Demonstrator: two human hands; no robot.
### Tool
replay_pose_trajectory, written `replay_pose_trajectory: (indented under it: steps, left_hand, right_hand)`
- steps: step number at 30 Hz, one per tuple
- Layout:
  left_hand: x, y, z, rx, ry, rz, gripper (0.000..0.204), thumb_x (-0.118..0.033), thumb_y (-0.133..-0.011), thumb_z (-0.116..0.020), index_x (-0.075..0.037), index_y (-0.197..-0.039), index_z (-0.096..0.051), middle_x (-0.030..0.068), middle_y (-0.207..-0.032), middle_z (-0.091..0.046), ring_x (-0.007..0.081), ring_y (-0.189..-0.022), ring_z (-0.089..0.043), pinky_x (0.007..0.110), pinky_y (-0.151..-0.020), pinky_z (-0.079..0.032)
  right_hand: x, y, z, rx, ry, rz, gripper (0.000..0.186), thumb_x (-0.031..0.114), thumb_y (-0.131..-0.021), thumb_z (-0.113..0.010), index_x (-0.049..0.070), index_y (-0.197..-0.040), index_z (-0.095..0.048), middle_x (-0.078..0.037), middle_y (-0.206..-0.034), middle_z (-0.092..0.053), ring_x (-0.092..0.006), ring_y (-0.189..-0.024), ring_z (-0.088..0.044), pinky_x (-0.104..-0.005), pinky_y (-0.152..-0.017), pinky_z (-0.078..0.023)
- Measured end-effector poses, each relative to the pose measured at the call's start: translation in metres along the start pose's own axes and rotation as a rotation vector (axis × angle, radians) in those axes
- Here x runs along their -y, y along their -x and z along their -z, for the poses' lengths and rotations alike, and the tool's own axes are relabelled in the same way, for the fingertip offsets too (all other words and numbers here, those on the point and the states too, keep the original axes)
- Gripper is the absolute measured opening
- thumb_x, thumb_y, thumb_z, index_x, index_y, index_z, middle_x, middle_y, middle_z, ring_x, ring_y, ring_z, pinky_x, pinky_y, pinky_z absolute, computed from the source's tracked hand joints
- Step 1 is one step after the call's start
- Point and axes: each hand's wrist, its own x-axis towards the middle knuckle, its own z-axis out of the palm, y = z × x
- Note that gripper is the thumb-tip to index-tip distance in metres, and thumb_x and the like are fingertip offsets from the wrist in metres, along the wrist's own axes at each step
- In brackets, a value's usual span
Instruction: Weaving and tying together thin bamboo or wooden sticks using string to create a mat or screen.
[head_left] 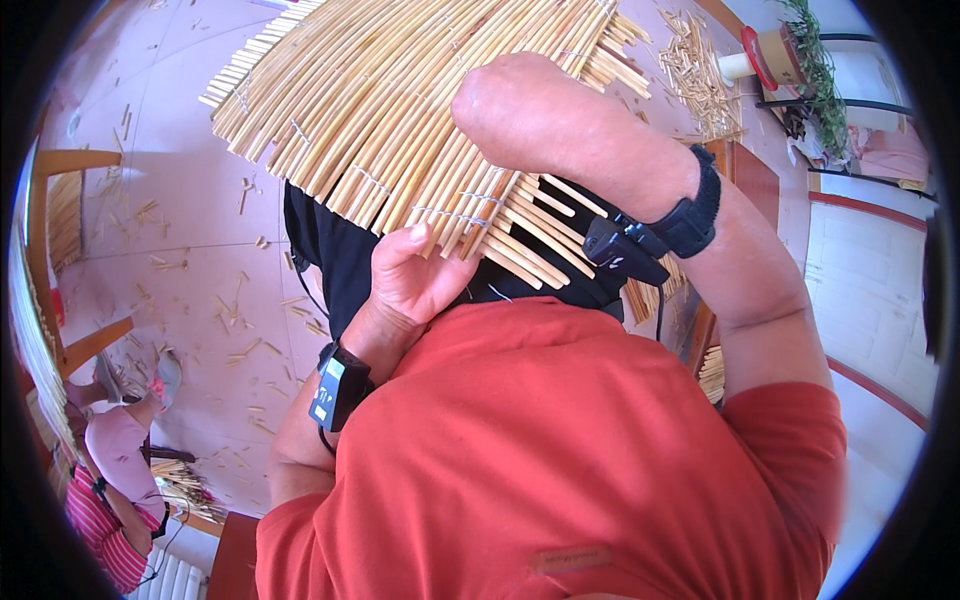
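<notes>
Head camera: the left hand (415,278) grips the near edge of a wired mat of pale stalks (350,110), thumb (418,236) on top, the other fingers mostly hidden beneath. The right hand (515,105) bends in a curl over the mat; its fingertips are out of sight, and from where I stand I cannot tell what, if anything, they hold. The mat spreads out from the worker's lap, above black trousers (350,260). Good handling, I judge, means steadying that near edge, keeping the stalks parallel and close, and leaving each thin wire (370,180) snug without cracking a stem. By count: two hands, one mat, two wrist devices (340,390), one on each arm. Several stalk ends jut beside the right wrist, overlapping too much for a sure number. Farther out: one co-worker in a striped top (95,520), one wooden frame (85,159), one potted plant (822,95) and at least three heaps of cut stalks (690,70); the scraps littering the floor (200,330) defeat counting.
</notes>
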Motion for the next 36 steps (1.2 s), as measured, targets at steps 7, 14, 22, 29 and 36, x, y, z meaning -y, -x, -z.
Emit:
replay_pose_trajectory:
  steps: [7, 14, 22, 29, 36]
  left_hand:
    - [-0.02, 0.019, -0.044, -0.047, -0.36, -0.089, 0.085, 0.0, -0.068, -0.07, -0.004, -0.146, -0.037, 0.0116, -0.143, -0.049, 0.0302, -0.135, -0.044, 0.047, -0.116, -0.031]
    - [-0.065, 0.056, -0.153, -0.131, -1.14, -0.328, 0.068, 0.005, -0.073, -0.069, 0.0, -0.137, -0.046, 0.0123, -0.121, -0.061, 0.0246, -0.11, -0.061, 0.04, -0.091, -0.05]
    - [-0.027, 0.039, -0.159, -0.097, -2.469, -0.645, 0.106, -0.029, -0.069, -0.085, -0.001, -0.151, -0.024, 0.0279, -0.145, -0.035, 0.0434, -0.134, -0.035, 0.048, -0.112, -0.031]
    - [0.0, 0.03, -0.075, 0.116, -2.485, -0.296, 0.094, -0.02, -0.072, -0.081, -0.005, -0.15, -0.03, 0.027, -0.154, -0.023, 0.0437, -0.144, -0.023, 0.049, -0.116, -0.025]
    - [-0.01, 0.023, -0.095, 0.103, -2.519, -0.251, 0.079, -0.032, -0.072, -0.083, 0.003, -0.134, -0.049, 0.0214, -0.135, -0.047, 0.0385, -0.125, -0.044, 0.048, -0.104, -0.038]
  right_hand:
    - [0.009, 0.024, 0.032, -0.253, -0.026, 0.062, 0.01, 0.008, -0.073, -0.063, 0.004, -0.069, -0.071, -0.017, -0.07, -0.067, -0.0346, -0.07, -0.069, -0.0433, -0.062, -0.056]
    - [0.022, 0.042, 0.08, -0.58, -0.163, -0.126, 0.012, 0.011, -0.083, -0.061, 0.003, -0.091, -0.065, -0.023, -0.073, -0.066, -0.0381, -0.072, -0.068, -0.0477, -0.066, -0.054]
    - [0.014, 0.021, -0.048, -1.151, -0.684, 0.225, 0.02, 0.018, -0.091, -0.057, 0.008, -0.107, -0.066, -0.009, -0.093, -0.071, -0.0333, -0.084, -0.068, -0.0438, -0.072, -0.054]
    - [0.036, 0.058, -0.134, -0.911, -0.996, 0.06, 0.021, 0.018, -0.091, -0.057, 0.008, -0.108, -0.065, -0.009, -0.093, -0.071, -0.0326, -0.084, -0.068, -0.0435, -0.072, -0.054]
    - [0.03, 0.048, -0.182, -0.856, -1.123, -0.008, 0.021, 0.019, -0.092, -0.057, 0.008, -0.109, -0.065, -0.009, -0.093, -0.07, -0.0318, -0.084, -0.068, -0.0431, -0.073, -0.055]
